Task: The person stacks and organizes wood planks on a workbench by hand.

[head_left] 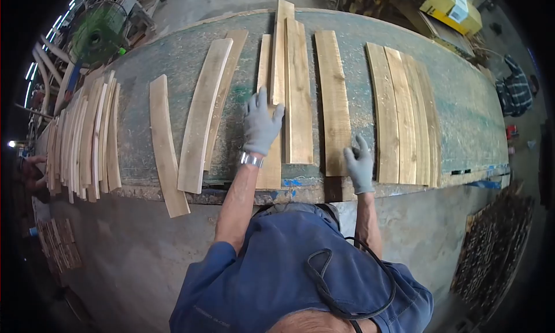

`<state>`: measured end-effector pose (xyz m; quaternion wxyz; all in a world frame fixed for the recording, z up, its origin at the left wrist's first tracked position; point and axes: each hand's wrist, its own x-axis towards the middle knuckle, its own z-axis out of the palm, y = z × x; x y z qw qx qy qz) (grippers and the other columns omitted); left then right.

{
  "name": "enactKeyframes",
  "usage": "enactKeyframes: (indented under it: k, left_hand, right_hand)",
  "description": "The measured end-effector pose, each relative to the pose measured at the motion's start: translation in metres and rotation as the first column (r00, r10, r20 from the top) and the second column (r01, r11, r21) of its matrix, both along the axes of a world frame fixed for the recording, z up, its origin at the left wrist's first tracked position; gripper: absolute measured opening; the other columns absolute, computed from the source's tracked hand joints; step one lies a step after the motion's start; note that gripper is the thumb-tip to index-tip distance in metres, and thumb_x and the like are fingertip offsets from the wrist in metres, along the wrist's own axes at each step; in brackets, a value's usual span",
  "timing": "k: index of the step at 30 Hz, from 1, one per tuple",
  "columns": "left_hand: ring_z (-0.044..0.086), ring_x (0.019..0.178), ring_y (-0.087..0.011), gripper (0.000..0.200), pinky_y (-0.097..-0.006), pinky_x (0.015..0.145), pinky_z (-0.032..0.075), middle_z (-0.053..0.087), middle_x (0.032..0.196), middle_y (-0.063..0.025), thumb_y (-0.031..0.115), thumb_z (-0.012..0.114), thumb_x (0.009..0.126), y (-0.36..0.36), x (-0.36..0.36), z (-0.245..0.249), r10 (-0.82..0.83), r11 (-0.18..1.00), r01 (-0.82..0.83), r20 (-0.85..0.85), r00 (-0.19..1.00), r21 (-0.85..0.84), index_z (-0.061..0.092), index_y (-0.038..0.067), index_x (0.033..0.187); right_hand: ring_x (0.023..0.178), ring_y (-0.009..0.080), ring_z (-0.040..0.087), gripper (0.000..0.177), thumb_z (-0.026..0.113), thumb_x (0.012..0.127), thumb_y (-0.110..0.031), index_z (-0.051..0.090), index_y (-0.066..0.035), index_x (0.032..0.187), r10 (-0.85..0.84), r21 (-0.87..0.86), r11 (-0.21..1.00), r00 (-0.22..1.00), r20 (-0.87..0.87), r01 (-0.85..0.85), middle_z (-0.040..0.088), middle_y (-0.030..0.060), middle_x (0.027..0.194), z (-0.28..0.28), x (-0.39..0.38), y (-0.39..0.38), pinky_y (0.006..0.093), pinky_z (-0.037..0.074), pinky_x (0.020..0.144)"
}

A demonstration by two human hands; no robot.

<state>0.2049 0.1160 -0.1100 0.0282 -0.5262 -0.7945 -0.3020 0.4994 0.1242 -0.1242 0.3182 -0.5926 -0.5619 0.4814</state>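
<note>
My left hand, in a grey glove, lies open with the fingers spread, pressed flat on a narrow slat at the middle of the green workbench. This slat's near end reaches the bench's near edge. A wristwatch sits just below the glove. My right hand, gloved too, is also open. Its fingertips rest on the near end of a broad plank, close to the bench's near edge and gripping nothing. Between these two pieces on the bench lies a second plank. A thin long strip lies beside it, poking past the bench's far edge. Toward the bench's right end, four curved slats lie side by side, touching each other. Left of the bench's middle lie two curved slats, one partly over the other. A single curved slat lies farther left and hangs over the near edge. At the bench's left end a packed stack of curved slats stands on edge. Beyond that left end is a green fan. Past the far right corner sits a yellow box. Off the right end I see another person's checked sleeve.
</note>
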Motion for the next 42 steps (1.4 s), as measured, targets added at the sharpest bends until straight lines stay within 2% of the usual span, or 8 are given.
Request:
enactKeyframes:
  k: [2,6,20,26,30,34,40,42]
  left_hand:
    - [0.047,0.121,-0.0417,0.074,-0.0524,0.095,0.044,0.051,0.130,-0.0232,0.044,0.065,0.086,0.030,0.006,0.008,-0.013,0.997,0.023,0.137,0.990,-0.072,0.038,0.007,0.144]
    - [0.054,0.114,-0.0445,0.072,-0.0506,0.093,0.047,0.056,0.125,-0.0256,0.041,0.064,0.087,0.073,0.013,0.013,0.143,0.941,-0.073,0.191,0.971,-0.332,0.037,0.006,0.144]
    - [0.059,0.116,-0.0362,0.073,-0.0380,0.097,0.047,0.058,0.125,-0.0306,0.023,0.065,0.088,-0.054,0.045,0.010,-0.083,0.913,0.312,0.629,0.773,-0.263,0.031,-0.003,0.147]
    - [0.065,0.083,-0.0431,0.069,-0.0493,0.073,0.051,0.065,0.091,-0.0283,0.027,0.066,0.086,-0.085,0.071,0.016,-0.170,0.794,0.453,0.566,0.806,-0.406,0.037,0.000,0.143]
    - [0.062,0.100,-0.0371,0.058,-0.0455,0.079,0.049,0.064,0.109,-0.0210,0.034,0.066,0.085,-0.092,0.056,0.038,-0.199,0.845,0.400,0.484,0.852,-0.356,0.052,0.005,0.133]
    - [0.038,0.131,-0.0378,0.062,-0.0539,0.102,0.033,0.042,0.143,-0.0173,0.048,0.065,0.084,-0.094,0.042,-0.006,-0.110,0.977,0.142,0.193,0.975,-0.158,0.054,0.015,0.135]
    - [0.023,0.140,-0.0464,0.076,-0.0582,0.113,0.019,0.023,0.152,-0.0285,0.058,0.060,0.083,-0.095,0.044,-0.036,-0.067,0.974,0.039,-0.117,0.991,-0.223,0.046,0.014,0.143]
    - [0.023,0.140,-0.0471,0.078,-0.0578,0.114,0.017,0.021,0.152,-0.0309,0.059,0.059,0.083,-0.095,0.038,-0.038,-0.029,0.979,0.041,0.064,0.998,-0.197,0.046,0.012,0.143]
  right_hand:
    - [0.126,0.0338,0.047,0.064,0.066,0.088,-0.036,0.046,-0.005,0.140,-0.148,0.458,0.861,0.750,0.645,-0.223,0.048,0.0253,0.137,0.006,-0.020,-0.019,0.0441,0.038,0.103]
    - [0.132,0.0471,0.034,0.082,0.065,0.080,-0.059,0.045,-0.007,0.141,0.124,0.532,0.779,0.914,0.386,-0.331,0.034,0.0299,0.145,0.009,-0.080,-0.047,0.0579,0.023,0.109]
    - [0.130,0.0498,0.037,0.068,0.067,0.082,-0.038,0.045,-0.019,0.144,-0.047,0.473,0.713,0.639,0.768,-0.517,0.036,0.0319,0.144,-0.005,-0.043,-0.060,0.0579,0.027,0.108]
    - [0.129,0.0492,0.035,0.072,0.072,0.077,-0.037,0.047,-0.018,0.142,0.167,0.267,0.770,0.587,0.792,-0.580,0.034,0.0299,0.146,0.020,-0.016,-0.086,0.0563,0.031,0.104]
    - [0.132,0.0498,0.031,0.078,0.071,0.074,-0.047,0.047,-0.014,0.141,0.109,0.247,0.734,0.468,0.877,-0.633,0.035,0.0297,0.144,0.036,-0.010,-0.089,0.0574,0.030,0.104]
    - [0.133,0.0504,0.029,0.096,0.058,0.072,-0.077,0.045,-0.013,0.143,0.293,0.406,0.666,0.720,0.630,-0.626,0.036,0.0279,0.144,0.038,-0.041,-0.087,0.0609,0.020,0.108]
    - [0.126,0.0452,0.038,0.092,0.056,0.072,-0.077,0.049,-0.014,0.139,0.133,0.426,0.596,0.607,0.784,-0.680,0.040,0.0267,0.141,0.009,-0.059,-0.065,0.0568,0.025,0.103]
    - [0.127,0.0445,0.038,0.090,0.069,0.070,-0.060,0.044,-0.010,0.140,0.136,0.394,0.616,0.584,0.800,-0.683,0.040,0.0272,0.140,0.011,-0.057,-0.068,0.0581,0.027,0.103]
